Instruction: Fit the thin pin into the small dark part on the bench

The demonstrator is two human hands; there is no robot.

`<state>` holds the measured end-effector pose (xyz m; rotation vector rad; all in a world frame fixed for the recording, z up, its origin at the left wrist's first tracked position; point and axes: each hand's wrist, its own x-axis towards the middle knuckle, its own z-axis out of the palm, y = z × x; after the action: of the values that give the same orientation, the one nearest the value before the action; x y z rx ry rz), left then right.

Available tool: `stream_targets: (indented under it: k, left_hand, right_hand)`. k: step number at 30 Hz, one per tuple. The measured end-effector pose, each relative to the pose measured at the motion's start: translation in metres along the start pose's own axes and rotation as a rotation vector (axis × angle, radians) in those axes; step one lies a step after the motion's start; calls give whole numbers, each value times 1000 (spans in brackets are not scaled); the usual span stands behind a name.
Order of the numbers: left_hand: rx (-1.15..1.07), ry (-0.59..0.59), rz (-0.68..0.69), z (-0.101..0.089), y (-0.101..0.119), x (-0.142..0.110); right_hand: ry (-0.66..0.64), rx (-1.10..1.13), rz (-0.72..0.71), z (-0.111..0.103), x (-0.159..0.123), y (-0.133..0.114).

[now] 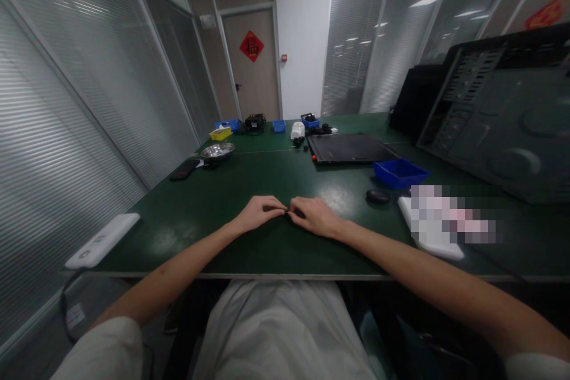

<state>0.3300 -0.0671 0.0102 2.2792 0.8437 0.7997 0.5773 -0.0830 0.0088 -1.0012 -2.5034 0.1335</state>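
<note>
My left hand (263, 212) and my right hand (315, 216) meet fingertip to fingertip over the green table (249, 258), near its front edge. The fingers of each are closed in a pinch. A tiny dark thing (287, 212) shows between the fingertips, too small to name. To the right of my right hand lies a black computer mouse (377, 196), with a blue tray (401, 173) just behind it.
A power strip (104, 240) lies at the left edge. A metal bowl (218, 151) and a dark phone-like slab (184, 170) are at the back left. A flat black panel (354, 148) lies ahead. An open computer case (503, 119) stands at right, near a partly blurred white object (431, 242).
</note>
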Motion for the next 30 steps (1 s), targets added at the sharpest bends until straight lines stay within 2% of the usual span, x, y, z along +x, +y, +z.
stream_targets:
  k: [5, 9, 14, 19, 25, 28, 30]
  left_hand:
    - [60, 53, -45, -6, -18, 12]
    - [241, 12, -4, -8, -29, 19]
    - [242, 36, 73, -7, -17, 10]
    - [220, -56, 132, -5, -4, 1]
    - [319, 36, 65, -2, -9, 5]
    - [329, -39, 64, -1, -11, 9]
    - [355, -86, 80, -9, -18, 11]
  right_hand:
    - [6, 13, -2, -2, 0, -1]
    - [19, 37, 10, -2, 0, 0]
    - [77, 42, 38, -3, 0, 3]
    - [150, 71, 30, -4, 0, 5]
    - [170, 79, 33, -3, 0, 7]
    - [162, 82, 34, -4, 0, 7]
    - [159, 84, 38, -4, 0, 8]
